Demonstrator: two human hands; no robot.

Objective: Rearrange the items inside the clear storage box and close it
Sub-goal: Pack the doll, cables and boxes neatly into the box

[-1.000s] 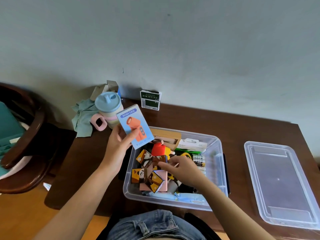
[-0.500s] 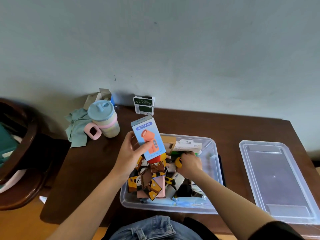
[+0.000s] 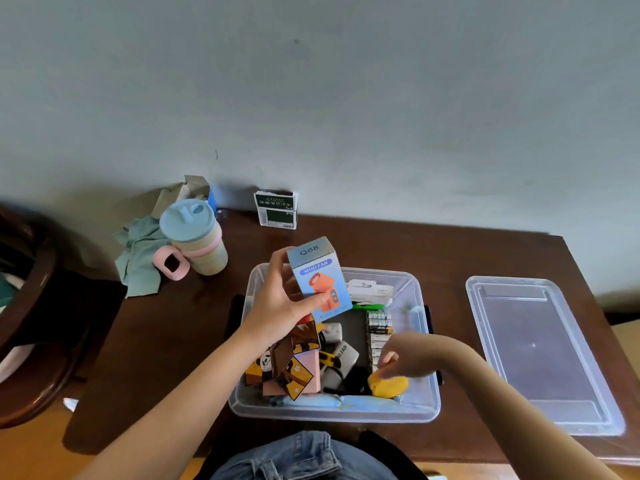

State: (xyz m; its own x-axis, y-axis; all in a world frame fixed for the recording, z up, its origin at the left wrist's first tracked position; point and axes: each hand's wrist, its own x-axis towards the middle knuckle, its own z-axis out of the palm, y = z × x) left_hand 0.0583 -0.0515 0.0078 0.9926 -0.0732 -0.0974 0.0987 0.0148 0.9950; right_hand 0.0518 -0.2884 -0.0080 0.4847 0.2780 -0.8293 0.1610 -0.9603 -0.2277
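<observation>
1. Clear storage box [image 3: 420,403] sits open on the brown table [image 3: 173,341], right in front of the person; its lid [image 3: 540,351] lies flat on the table to the right, apart from the box.
2. Left hand [image 3: 280,306] grips the blue MINI FAN carton [image 3: 317,278] — thumb on the front face, fingers behind; carton roughly upright, held above the box's rear-left part.
3. Right hand [image 3: 403,358] reaches down into the front-right corner; fingers curled, pinching a yellow-orange item [image 3: 388,384] — what it is, cannot tell.
4. Inside the box: patterned folded cards [image 3: 291,368] at left; row of batteries [image 3: 379,323] toward the right; white package [image 3: 370,289] at the back.
5. Off-task: pastel cup [image 3: 194,237] with pink handle, green cloth [image 3: 138,258], green-white packet [image 3: 277,209] by the wall.
</observation>
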